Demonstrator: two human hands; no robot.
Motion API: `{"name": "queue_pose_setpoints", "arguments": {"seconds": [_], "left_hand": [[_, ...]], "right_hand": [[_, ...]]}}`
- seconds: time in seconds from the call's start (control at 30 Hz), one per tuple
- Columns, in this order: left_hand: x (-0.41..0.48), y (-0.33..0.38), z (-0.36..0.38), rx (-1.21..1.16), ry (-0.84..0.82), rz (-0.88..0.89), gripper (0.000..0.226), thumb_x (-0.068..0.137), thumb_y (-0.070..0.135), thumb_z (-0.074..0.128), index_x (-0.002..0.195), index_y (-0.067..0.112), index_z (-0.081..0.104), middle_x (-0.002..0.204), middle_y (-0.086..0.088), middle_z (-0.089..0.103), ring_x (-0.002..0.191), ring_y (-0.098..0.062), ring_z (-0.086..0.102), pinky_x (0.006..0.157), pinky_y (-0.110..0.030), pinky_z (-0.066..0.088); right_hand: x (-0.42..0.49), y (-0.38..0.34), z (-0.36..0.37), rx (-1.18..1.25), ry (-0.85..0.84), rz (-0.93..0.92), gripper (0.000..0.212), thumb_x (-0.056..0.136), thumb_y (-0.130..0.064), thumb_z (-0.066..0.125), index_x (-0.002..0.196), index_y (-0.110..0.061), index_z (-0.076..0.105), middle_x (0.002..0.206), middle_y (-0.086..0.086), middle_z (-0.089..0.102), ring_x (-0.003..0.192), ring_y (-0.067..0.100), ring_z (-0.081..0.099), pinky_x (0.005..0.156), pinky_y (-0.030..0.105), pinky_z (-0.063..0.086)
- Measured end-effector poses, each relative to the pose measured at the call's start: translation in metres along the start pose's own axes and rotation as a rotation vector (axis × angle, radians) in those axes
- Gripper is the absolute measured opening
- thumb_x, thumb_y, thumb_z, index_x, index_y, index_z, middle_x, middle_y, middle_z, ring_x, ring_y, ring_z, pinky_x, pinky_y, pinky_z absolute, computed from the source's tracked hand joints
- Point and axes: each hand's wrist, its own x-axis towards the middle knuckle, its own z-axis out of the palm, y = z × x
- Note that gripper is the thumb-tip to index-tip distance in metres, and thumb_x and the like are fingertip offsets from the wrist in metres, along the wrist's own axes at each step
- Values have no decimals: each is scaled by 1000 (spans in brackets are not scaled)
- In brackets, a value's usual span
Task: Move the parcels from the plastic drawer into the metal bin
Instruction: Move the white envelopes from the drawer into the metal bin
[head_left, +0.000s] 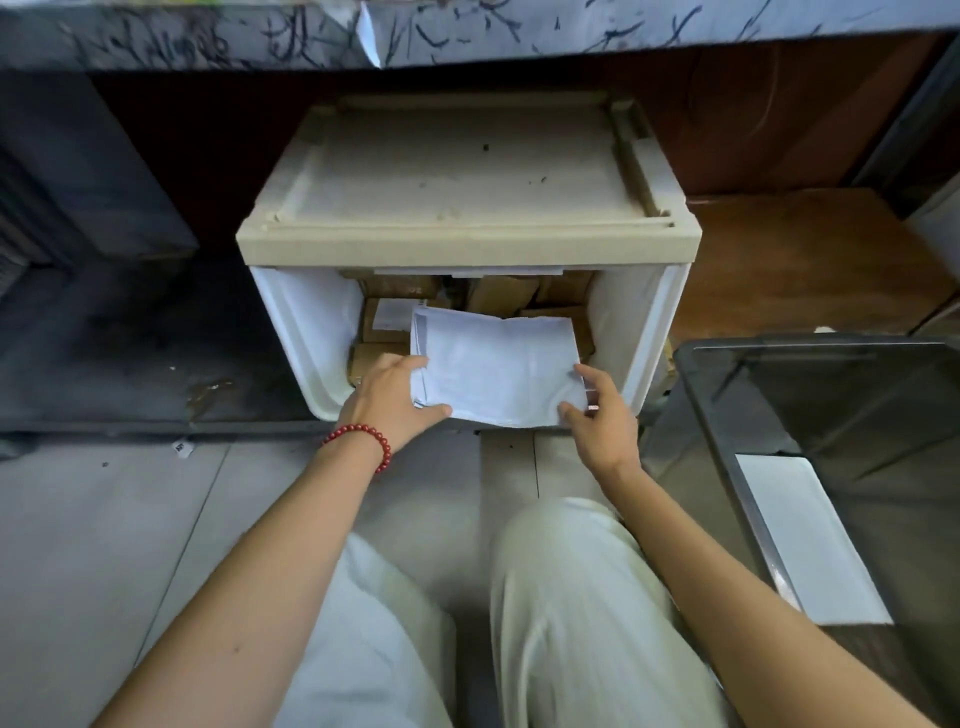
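White plastic wraps the flat parcel (498, 369) we hold between both hands, over the front of the open plastic drawer (301, 322). Our left hand (392, 397) grips its left edge: the fingers lie on top near the upper left corner and the thumb hooks round the near edge. Our right hand (602, 421) pinches the near right corner, with the thumb on the near edge and the index finger running up the right side. The parcel spans the gap between the two hands, its near edge level with the drawer's front lip. We cannot tell whether it is lifted clear or resting on what lies under it.

Brown cardboard parcels (509, 293) fill the drawer behind and beneath it, some upright and some tilted, one with a white label showing just left of the white parcel. The drawer is pulled out of a beige cabinet (467, 171) that stands on the floor (130, 519).

To the right of the drawer, just beside it, stands the metal bin (727, 395). It is dark and shiny, and a second flat white parcel (800, 540) lies inside it against the near left wall. A red bead bracelet (363, 439) circles our left wrist, and our knees in pale trousers (571, 597) fill the foreground below the arms.
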Motion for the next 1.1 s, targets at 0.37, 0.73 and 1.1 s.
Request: {"name": "queue_pose_setpoints", "arguments": {"seconds": [0.37, 0.73, 1.1], "left_hand": [[-102, 26, -21, 117, 251, 273, 67, 75, 29, 80, 135, 25, 51, 131, -1, 53, 120, -25, 44, 98, -40, 40], [-108, 15, -21, -78, 466, 390, 19, 82, 6, 68, 94, 20, 69, 97, 4, 61, 94, -16, 55, 77, -30, 48], [-100, 23, -14, -337, 387, 192, 13, 96, 28, 55, 99, 16, 55, 105, -5, 68, 89, -21, 64, 73, -27, 46]], "right_hand": [[-89, 1, -74, 5, 120, -135, 35, 92, -22, 63, 126, -31, 59, 98, -9, 61, 84, 2, 58, 79, 13, 44], [-108, -10, -98, 66, 69, -177, 49, 77, -48, 76, 121, -45, 56, 102, -26, 61, 93, -12, 59, 75, 8, 43], [-96, -2, -89, -24, 128, -209, 31, 81, -30, 76, 102, -16, 59, 104, 2, 57, 77, 1, 55, 62, 3, 40]]}}
